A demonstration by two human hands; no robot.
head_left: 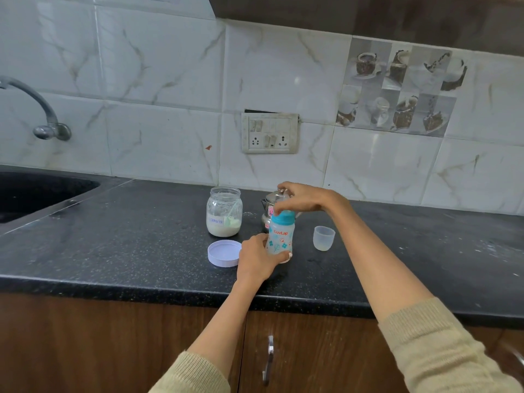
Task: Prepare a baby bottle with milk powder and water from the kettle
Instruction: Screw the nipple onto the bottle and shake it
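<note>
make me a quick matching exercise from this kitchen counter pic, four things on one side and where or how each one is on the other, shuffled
Things
1. glass jar
2. jar lid
3. baby bottle
4. small clear cup

States
A. gripped low by the left hand, with the right hand on its blue top
B. lying flat in front of the jar
C. open, with white powder and a scoop inside
D. standing alone to the right of the bottle

Pairs: 1-C, 2-B, 3-A, 4-D

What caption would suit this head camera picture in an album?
Left hand holds a baby bottle on the counter while the right hand grips its blue top, beside an open powder jar.
</note>
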